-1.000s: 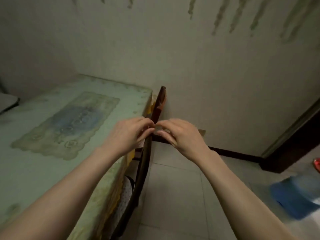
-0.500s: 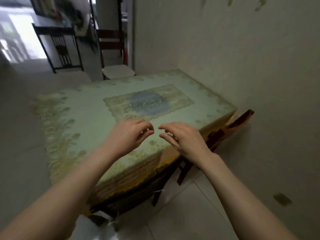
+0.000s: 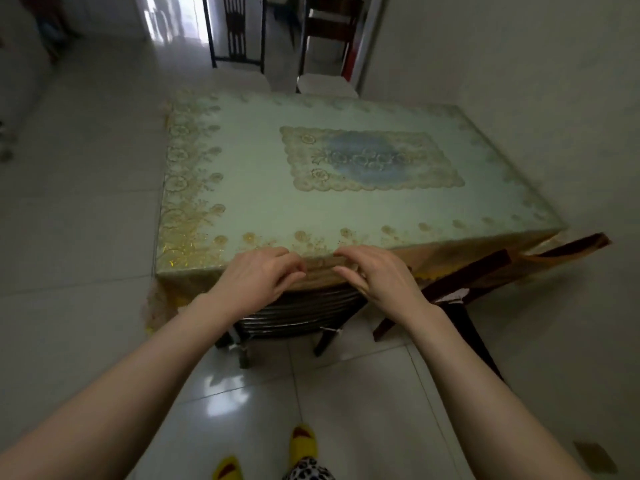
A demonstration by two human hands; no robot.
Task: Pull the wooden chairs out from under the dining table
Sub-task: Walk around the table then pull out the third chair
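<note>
Pretty dim, soft all over

Daylight from the far doorway point(image 3: 173, 19), glare patch on the floor tiles point(image 3: 221, 393), wide-angle bending at edges.

Open tiled floor point(image 3: 86, 237) lies left of the surface point(image 3: 263, 188) and in front of it, giving clear passage. A wall point(image 3: 554, 98) closes in along the right side. The near chair point(image 3: 298, 317) sits tucked beneath the near edge; another chair point(image 3: 491, 268) slants across the right corner, partly blocking that gap.
</note>
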